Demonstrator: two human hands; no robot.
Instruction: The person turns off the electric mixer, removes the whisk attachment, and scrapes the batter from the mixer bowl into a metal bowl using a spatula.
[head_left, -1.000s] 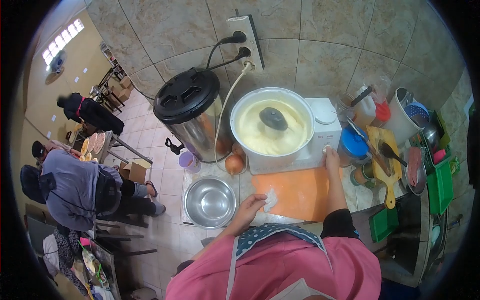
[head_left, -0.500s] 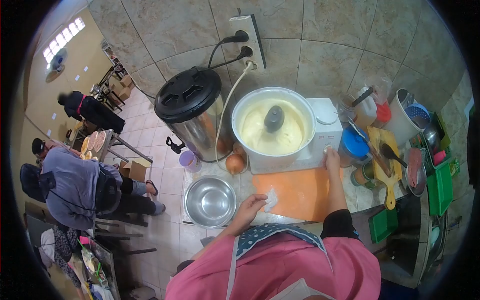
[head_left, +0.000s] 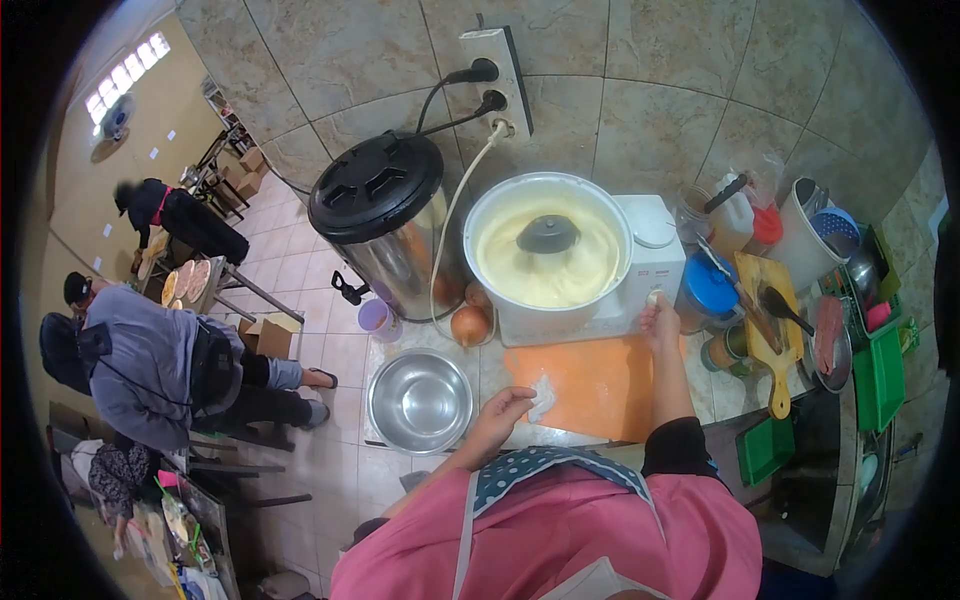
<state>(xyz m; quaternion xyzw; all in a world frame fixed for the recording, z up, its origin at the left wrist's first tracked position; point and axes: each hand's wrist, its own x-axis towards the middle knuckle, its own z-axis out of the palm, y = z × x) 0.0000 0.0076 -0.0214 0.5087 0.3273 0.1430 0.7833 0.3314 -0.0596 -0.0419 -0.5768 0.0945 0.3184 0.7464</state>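
My left hand [head_left: 503, 414] pinches a small crumpled white piece [head_left: 541, 399], perhaps plastic or tissue, above the left edge of an orange mat [head_left: 600, 385]. My right hand [head_left: 659, 325] is at the front of a white stand mixer [head_left: 655, 262], its fingers closed at the round knob [head_left: 654, 297]. In the mixer's white bowl [head_left: 478, 285] lies a smooth pale yellow mixture [head_left: 510, 270] around a grey central beater [head_left: 548, 235]. A steel bowl [head_left: 382, 425] rests left of my left hand, on the counter.
A tall steel urn [head_left: 390, 265] and an onion [head_left: 469, 325] stand left of the mixer. Rightward are a blue-lidded jug [head_left: 708, 285], a wooden board [head_left: 780, 360] and green trays [head_left: 768, 450]. Several people [head_left: 160, 360] work at tables on the left.
The beater has turned and the mixture's surface has shifted. Both my hands stay nearly in place. On the left, the other people have moved slightly.
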